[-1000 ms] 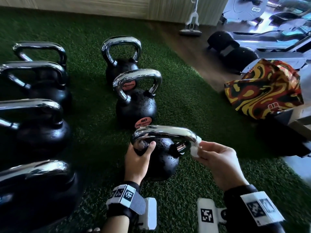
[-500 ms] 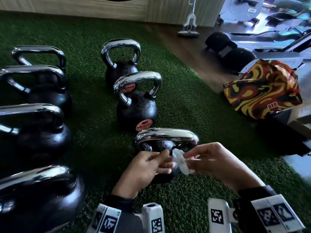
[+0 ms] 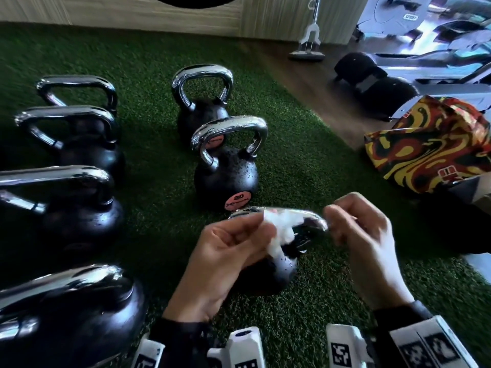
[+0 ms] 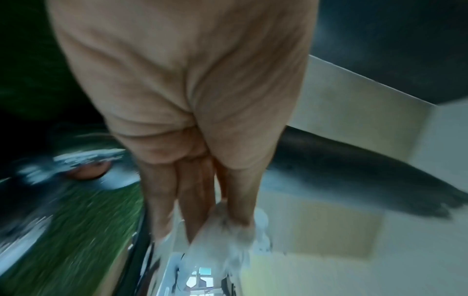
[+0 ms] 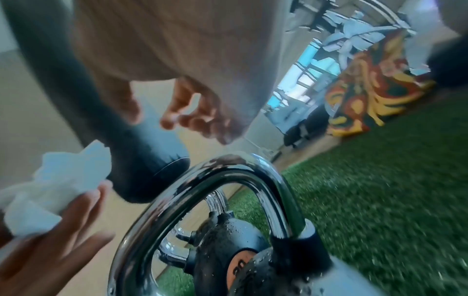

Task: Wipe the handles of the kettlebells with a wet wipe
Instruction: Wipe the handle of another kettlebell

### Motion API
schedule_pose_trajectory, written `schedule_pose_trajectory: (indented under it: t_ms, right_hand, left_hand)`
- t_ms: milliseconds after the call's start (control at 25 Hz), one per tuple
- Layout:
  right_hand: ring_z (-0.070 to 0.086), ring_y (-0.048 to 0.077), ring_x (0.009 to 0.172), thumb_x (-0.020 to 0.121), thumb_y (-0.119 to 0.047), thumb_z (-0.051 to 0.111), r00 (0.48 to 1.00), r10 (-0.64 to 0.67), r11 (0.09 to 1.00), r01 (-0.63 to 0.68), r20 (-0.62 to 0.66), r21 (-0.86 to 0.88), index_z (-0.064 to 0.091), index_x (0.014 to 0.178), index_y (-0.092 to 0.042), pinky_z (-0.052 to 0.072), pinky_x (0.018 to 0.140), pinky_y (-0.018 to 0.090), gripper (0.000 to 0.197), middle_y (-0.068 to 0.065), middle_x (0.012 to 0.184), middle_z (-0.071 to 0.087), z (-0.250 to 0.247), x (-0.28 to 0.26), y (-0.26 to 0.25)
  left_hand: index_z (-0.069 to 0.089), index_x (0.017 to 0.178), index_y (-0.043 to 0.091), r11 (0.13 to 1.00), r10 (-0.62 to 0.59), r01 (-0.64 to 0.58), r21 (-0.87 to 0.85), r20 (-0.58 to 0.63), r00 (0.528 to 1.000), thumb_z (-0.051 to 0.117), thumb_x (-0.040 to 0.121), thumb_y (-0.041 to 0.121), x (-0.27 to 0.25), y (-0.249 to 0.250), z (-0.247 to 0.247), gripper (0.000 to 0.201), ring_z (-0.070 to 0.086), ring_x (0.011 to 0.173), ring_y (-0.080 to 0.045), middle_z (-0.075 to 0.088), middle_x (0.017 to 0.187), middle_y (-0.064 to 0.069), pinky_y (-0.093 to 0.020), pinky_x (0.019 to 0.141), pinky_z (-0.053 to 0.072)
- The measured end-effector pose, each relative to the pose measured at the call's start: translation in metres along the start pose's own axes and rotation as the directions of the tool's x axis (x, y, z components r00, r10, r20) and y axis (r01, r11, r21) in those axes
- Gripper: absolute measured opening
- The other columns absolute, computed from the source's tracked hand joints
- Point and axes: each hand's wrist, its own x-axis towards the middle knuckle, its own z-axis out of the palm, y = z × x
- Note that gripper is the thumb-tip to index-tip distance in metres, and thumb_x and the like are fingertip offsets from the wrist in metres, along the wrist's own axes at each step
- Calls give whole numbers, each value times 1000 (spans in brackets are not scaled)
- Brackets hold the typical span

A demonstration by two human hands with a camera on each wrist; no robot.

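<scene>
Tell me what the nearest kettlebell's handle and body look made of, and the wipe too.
Nearest kettlebell handle: polished, chrome-looking metal; it mirrors the room and hands. Body: matte black, finely textured, probably coated cast iron or rubber, with water beads sitting on it. Wet wipe, pinched in the left hand: thin white nonwoven-looking sheet, crumpled softly. The right hand holds nothing.

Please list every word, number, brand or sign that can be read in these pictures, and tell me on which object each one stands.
"20": on the round orange label low on the middle kettlebell in the right-hand row.
Line under that "20": too small to read.
Orange label seen through that kettlebell's handle: blurred.
Orange label on the nearest kettlebell, right wrist view: cut off and blurred, not readable.
White label on the grey machine at the back: too small.
Square coded markers on the wristbands: patterns, no text.
</scene>
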Motion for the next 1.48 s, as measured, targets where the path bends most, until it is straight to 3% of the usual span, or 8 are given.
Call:
schedule_pose_trajectory:
  t_ms: [80, 160, 280, 440, 840, 960, 1200, 1480]
  right_hand:
    - [52, 12, 57, 84, -2, 63, 944, 216, 974, -225, -248, -12, 68, 85, -12, 42, 55, 30, 12, -1, 68, 62, -15, 9, 36]
    - [63, 15, 70, 82, 4, 65, 873, 478, 851, -488, -97, -194, 73, 100, -18, 48, 62, 33, 29, -2, 82, 75, -15, 5, 67]
    - [73, 13, 95, 76, -14, 86, 803, 575, 818, -558, 157, -141, 76, 105, -21, 54, 80, 30, 31, -5, 101, 80, 10, -9, 100]
    - [75, 2, 83, 81, -13, 84, 883, 466, 884, -464, -55, 53, 77, 100, -13, 54, 65, 11, 20, -3, 94, 81, 35, -12, 108]
    - [74, 5, 88, 76, -38, 87, 879, 471, 871, -477, -74, -120, 79, 99, -22, 55, 77, 25, 29, -14, 90, 80, 32, -12, 115]
    - [75, 6, 90, 76, -39, 87, 887, 457, 875, -462, -67, -143, 78, 102, -22, 58, 81, 28, 32, -13, 91, 80, 31, -12, 117]
    - [75, 9, 93, 74, -30, 89, 898, 436, 891, -440, -58, -112, 76, 109, -19, 59, 83, 27, 38, -9, 94, 80, 30, -8, 121]
    - [76, 11, 92, 63, -20, 95, 923, 375, 917, -384, -90, -110, 77, 102, -27, 59, 86, 33, 43, -8, 93, 81, 25, -7, 116]
  left_hand:
    - [79, 108, 13, 890, 373, -342, 302, -52, 926, 76, 81, 10, 4, 13, 8, 27, 76, 93, -10, 80, 103, 1, -20, 83, 59]
    - [76, 115, 15, 608, 618, -470, 640, -10, 786, 79, 86, 13, 12, 13, 10, 29, 74, 99, -1, 78, 107, 10, -26, 92, 58]
    - [77, 117, 22, 313, 657, -431, 846, 134, 742, 79, 88, 23, 23, -11, 8, 29, 68, 107, 8, 73, 116, 18, -45, 109, 50]
    - [78, 116, 19, 254, 717, -471, 845, 163, 678, 75, 91, 22, 22, -42, 9, 25, 68, 112, -1, 72, 120, 15, -51, 112, 45]
    - [75, 112, 17, 449, 827, -410, 794, -196, 526, 75, 93, 18, 21, -64, -34, 19, 70, 101, 7, 74, 107, 12, -32, 98, 57]
    - [74, 110, 20, 744, 654, -383, 547, -480, 585, 73, 90, 11, 18, -81, -47, 22, 75, 89, 0, 76, 92, 21, -25, 83, 61]
    - [74, 101, 24, 836, 537, -331, 438, -522, 663, 67, 92, 4, 13, -106, -51, 23, 72, 83, 6, 77, 87, 21, -9, 76, 54]
    - [77, 113, 6, 735, 607, -284, 615, -411, 680, 82, 82, 27, 10, -124, -63, 37, 78, 92, -10, 80, 102, -1, -33, 80, 63]
